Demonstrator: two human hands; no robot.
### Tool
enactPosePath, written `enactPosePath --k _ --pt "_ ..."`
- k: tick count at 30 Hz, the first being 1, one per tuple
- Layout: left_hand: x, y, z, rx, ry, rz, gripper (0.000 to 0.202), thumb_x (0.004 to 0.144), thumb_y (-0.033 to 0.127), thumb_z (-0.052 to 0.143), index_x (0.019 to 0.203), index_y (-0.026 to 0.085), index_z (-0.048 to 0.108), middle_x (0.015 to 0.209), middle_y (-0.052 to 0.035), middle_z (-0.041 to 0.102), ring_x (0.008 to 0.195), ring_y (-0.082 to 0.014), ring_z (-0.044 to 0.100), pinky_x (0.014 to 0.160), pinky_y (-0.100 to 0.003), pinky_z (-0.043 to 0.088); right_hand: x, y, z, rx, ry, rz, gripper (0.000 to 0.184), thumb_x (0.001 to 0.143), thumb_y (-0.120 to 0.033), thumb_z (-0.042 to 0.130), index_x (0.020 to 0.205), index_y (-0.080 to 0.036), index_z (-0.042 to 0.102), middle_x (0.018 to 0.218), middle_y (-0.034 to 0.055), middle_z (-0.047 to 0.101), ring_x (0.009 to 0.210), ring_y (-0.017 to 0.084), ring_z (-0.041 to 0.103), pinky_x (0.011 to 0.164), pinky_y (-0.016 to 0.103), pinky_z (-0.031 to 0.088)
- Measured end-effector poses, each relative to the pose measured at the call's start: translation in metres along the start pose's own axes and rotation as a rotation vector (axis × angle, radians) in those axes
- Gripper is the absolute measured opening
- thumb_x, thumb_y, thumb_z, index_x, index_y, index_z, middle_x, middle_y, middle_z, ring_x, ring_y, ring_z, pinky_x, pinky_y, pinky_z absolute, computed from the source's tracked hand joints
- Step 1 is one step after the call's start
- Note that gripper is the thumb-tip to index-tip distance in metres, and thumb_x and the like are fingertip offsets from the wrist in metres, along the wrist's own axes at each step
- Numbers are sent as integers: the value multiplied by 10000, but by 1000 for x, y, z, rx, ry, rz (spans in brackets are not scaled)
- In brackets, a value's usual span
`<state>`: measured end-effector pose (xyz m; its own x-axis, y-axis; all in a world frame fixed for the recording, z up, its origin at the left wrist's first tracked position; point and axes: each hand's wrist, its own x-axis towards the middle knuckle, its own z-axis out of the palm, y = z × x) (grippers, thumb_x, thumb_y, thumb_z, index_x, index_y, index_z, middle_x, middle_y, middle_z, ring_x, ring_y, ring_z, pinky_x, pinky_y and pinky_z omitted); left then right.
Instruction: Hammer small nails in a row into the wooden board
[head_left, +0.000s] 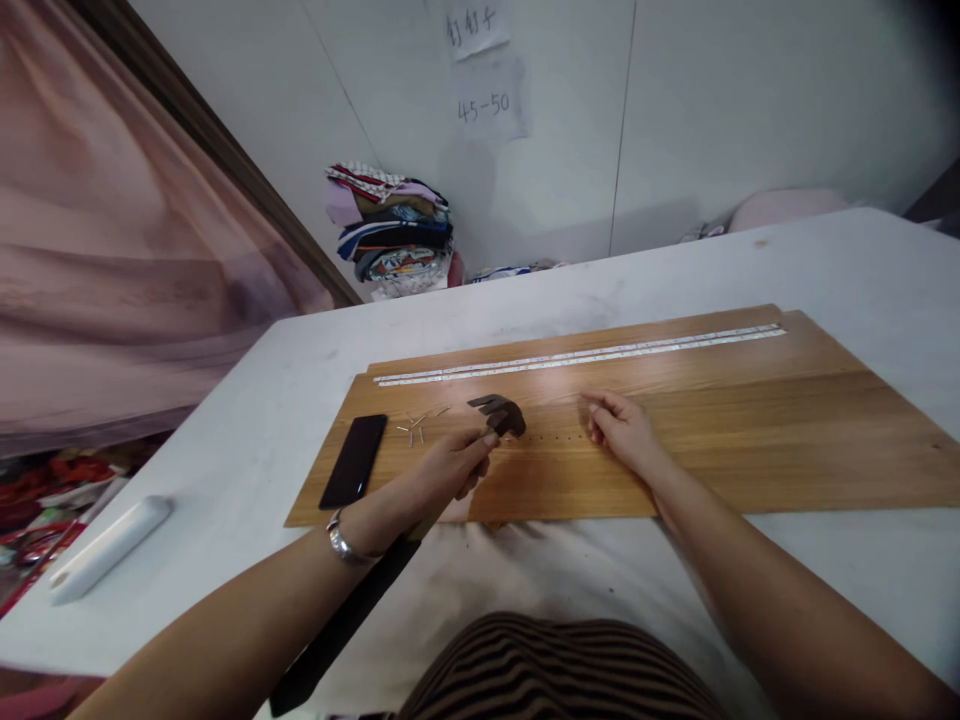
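Hands on long light-brown wooden board (750, 440).
We see left hand (450, 465) clamped high on dark claw hammer (499, 413), likely for control; right hand (622, 432), mid-frame, pinched, contents unclear.

Two hands at work: left hand (450, 465), right hand (622, 430). One hammer (499, 413). One black phone (354, 461). One wooden board (750, 430). One white tube (109, 548). Loose nails (414, 428): small cluster, too tiny to count. Two paper notes (491, 105) on wall. One clothes pile (394, 232).
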<state>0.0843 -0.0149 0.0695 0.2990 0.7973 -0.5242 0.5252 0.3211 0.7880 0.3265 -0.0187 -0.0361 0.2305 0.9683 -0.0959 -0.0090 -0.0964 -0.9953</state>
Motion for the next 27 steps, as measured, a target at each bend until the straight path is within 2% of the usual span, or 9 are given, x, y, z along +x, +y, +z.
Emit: enactPosePath --k 6,13,21,27 --pt "5 -9 0 33 -24 -15 424 861 537 489 962 133 568 589 57 444 421 -46 359 396 -194 260 1 0 -1 -14 3 -5 459 672 -448 535 1001 -150 654 516 -50 516 433 116 464 451 254 335" --pt "-2 4 -2 -19 9 -14 315 883 459 491 940 153 541 602 56 447 420 -41 345 413 -202 246 1 0 0 8 9 2 477 663 -449 555 1009 -140 667 503 -50 517 420 121 460 434 250 323" --pt "5 -7 0 23 -8 -9 346 881 484 496 899 144 559 596 47 459 416 -45 363 406 -215 260 1 0 0 11 16 -1 450 665 -430 561 993 -141 668 508 -48 525 418 116 461 446 253 346" --pt "-1 1 -2 -24 -3 -15 323 883 474 510 909 155 546 595 51 453 412 -34 355 409 -203 238 2 1 0 7 13 -21 469 674 -435 551 1004 -123 668 501 -50 521 416 113 465 431 242 335"
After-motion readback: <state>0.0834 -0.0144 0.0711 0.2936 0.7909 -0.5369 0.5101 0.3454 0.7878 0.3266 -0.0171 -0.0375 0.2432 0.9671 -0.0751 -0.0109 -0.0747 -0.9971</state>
